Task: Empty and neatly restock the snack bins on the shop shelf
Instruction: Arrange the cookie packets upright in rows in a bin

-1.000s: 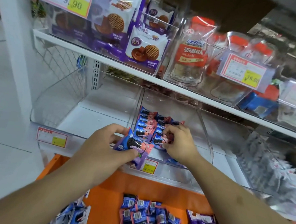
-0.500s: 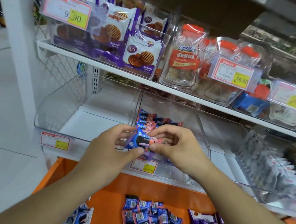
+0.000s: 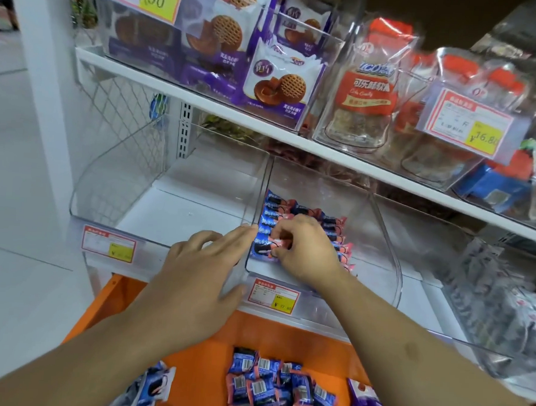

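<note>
A clear middle bin (image 3: 379, 239) on the lower shelf holds rows of blue-and-pink cookie packets (image 3: 331, 223) along its left side. My right hand (image 3: 304, 251) reaches into this bin and pinches one packet (image 3: 266, 249) at the front of the rows. My left hand (image 3: 201, 270) hovers with straight fingers at the divider between the bins, holding nothing. The clear left bin (image 3: 131, 183) has nothing in it. More blue-and-pink packets (image 3: 275, 386) lie in a loose pile on the orange surface (image 3: 208, 364) below.
The upper shelf (image 3: 264, 122) carries bins of purple biscuit packs (image 3: 276, 79) and red-labelled snack bags (image 3: 365, 93). A bin of grey-wrapped snacks (image 3: 488, 304) sits at the right. Price tags (image 3: 272, 296) hang on the bin fronts. A white post (image 3: 41, 66) stands at left.
My right hand took the packet from my left hand and moved it down into the middle bin. My left hand now holds nothing and has spread its fingers.
</note>
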